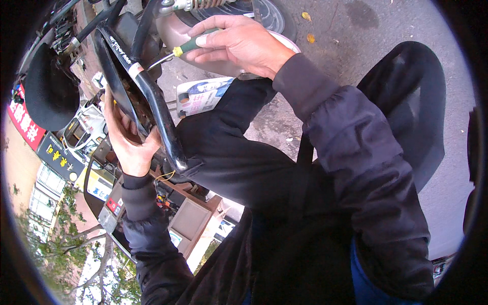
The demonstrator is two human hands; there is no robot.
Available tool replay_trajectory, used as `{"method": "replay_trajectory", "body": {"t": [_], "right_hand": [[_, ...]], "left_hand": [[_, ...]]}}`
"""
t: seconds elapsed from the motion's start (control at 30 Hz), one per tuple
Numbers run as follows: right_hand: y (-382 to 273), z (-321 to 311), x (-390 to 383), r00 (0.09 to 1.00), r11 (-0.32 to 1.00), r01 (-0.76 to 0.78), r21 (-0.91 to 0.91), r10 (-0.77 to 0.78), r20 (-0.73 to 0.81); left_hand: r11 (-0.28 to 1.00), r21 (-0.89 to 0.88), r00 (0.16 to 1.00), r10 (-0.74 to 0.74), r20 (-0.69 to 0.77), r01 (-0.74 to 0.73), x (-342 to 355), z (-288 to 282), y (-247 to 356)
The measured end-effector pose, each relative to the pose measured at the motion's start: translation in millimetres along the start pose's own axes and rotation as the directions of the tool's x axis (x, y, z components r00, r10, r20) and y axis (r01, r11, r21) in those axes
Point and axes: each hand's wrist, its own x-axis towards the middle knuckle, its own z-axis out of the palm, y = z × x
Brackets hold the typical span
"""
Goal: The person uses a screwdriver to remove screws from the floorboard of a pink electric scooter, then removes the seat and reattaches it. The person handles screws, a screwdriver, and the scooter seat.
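Note:
My right hand (244, 46) holds a screwdriver (184, 49) with a green and yellow handle, its metal shaft pointing down-left toward a black tubular frame (158, 114) with white lettering. The screwdriver's tip is at the frame's inner side, too small to make out clearly. My left hand (134, 145) is wrapped round a long black panel (112, 66) beside that tube, thumb near the tube and fingers partly hidden behind the panel. A spring shock absorber (193, 4) shows above my right hand.
A black saddle (51, 89) is at the left. A wheel (272, 23) is at the top, and a printed sheet (202, 96) lies below the screwdriver. My dark-trousered legs (401, 96) are bent over paved ground (356, 30). A wooden cabinet (189, 223) stands at the lower left.

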Motion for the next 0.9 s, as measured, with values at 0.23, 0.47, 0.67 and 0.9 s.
{"method": "replay_trajectory", "body": {"t": [0.23, 0.47, 0.67, 0.9], "right_hand": [[-11, -16, 4, 0.987, 0.751, 0.156, -0.641, -0.144, 0.072], [1, -14, 11, 0.868, 0.391, 0.425, -0.816, -0.432, 0.245], [13, -8, 10, 0.771, 0.135, 0.440, -0.888, -0.563, 0.297], [19, -9, 13, 0.714, 0.102, 0.477, -0.873, -0.624, 0.318]], "left_hand": [[0.989, 0.145, 1.000, 0.017, -0.012, -0.015, -1, 1, 0], [0.984, 0.177, 0.999, 0.023, -0.035, -0.016, -1, 3, -1], [0.974, 0.227, 0.998, 0.031, -0.050, -0.019, -3, 1, -1], [0.950, 0.310, 0.997, 0.066, -0.044, -0.050, -3, 0, -3]]}}
